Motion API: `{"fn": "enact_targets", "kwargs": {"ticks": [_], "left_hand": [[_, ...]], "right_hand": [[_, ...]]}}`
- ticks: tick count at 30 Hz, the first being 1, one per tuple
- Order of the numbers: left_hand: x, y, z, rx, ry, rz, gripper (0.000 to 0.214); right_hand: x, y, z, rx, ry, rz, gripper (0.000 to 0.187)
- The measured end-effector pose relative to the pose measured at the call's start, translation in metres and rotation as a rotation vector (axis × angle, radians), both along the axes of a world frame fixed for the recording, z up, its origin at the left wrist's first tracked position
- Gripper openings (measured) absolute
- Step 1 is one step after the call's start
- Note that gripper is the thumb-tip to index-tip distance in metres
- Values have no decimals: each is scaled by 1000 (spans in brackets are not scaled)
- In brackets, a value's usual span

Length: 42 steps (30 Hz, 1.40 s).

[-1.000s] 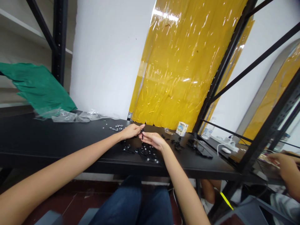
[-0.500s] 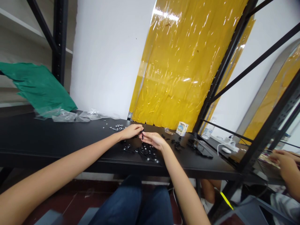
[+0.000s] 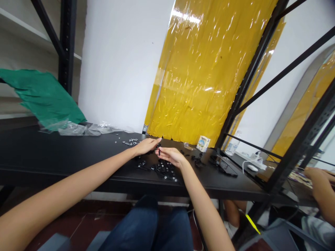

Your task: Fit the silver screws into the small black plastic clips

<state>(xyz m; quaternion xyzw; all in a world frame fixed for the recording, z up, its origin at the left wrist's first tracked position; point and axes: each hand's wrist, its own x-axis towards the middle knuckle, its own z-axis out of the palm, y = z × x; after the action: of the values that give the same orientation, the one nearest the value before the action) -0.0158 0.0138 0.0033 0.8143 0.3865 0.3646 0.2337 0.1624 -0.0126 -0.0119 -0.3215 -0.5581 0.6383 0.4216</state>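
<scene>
Between my left hand point(image 3: 143, 146) and my right hand point(image 3: 170, 156), a small black plastic part point(image 3: 158, 148) stands upright. My right fingertips pinch its lower end, and my left fingertips are at its top, where their grip is hard to tell. Just below my right hand lies a heap of black plastic parts with metal bits point(image 3: 163, 170). Tiny metal fasteners point(image 3: 130, 142) are scattered beyond my left hand. More black pieces point(image 3: 197, 161) lie to the right of my right hand, all on a black table point(image 3: 65, 153).
A small carton point(image 3: 203, 143) and a clear plastic scrap point(image 3: 187, 145) stand at the table's far edge. Crumpled plastic wrap point(image 3: 78, 129) lies far left. Black steel shelving point(image 3: 248, 80) rises right, where a co-worker's hand point(image 3: 315, 181) works at a lower surface.
My left fingers have stretched slightly further toward the far edge of the table. The co-worker's hand has shifted a little. The black part stays between my hands.
</scene>
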Motion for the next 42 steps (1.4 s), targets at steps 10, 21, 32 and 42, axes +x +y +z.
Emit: {"fn": "enact_targets", "kwargs": {"ticks": [10, 21, 32, 42], "left_hand": [[1, 2, 1, 127, 39, -106, 40], [0, 4, 4, 217, 99, 151, 44], [-23, 18, 12, -206, -623, 499, 55], [2, -6, 7, -315, -182, -158, 41]], "right_hand": [[0, -1, 0, -9, 20, 4, 21], [0, 2, -2, -24, 31, -12, 20], [1, 2, 0, -32, 120, -116, 15], [1, 0, 0, -110, 113, -122, 13]]}}
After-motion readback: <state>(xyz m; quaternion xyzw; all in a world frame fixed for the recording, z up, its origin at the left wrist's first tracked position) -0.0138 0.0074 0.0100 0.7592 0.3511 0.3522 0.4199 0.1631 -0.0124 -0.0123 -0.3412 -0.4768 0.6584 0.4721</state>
